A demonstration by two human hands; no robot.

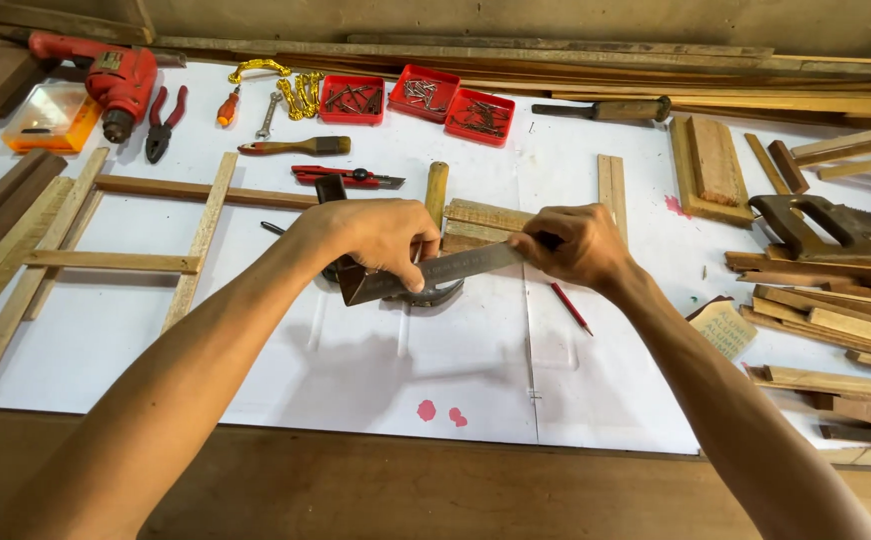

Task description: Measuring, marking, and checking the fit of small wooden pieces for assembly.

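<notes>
White paper-covered table (256, 350) | short pale wooden block (481, 222) mid-table, nearer the far edge | flat grey steel square (436, 272) laid across it | left hand (381, 235) closed on its dark handle end | right hand (571, 243) pinching the blade tip | red pencil (571, 308) just beside.

A wooden workbench (436, 490) is covered with white paper sheets (376, 360) under soft, even light. Long timber strips (656, 75) lie stacked along a rough grey wall (556, 20) at the back.
</notes>
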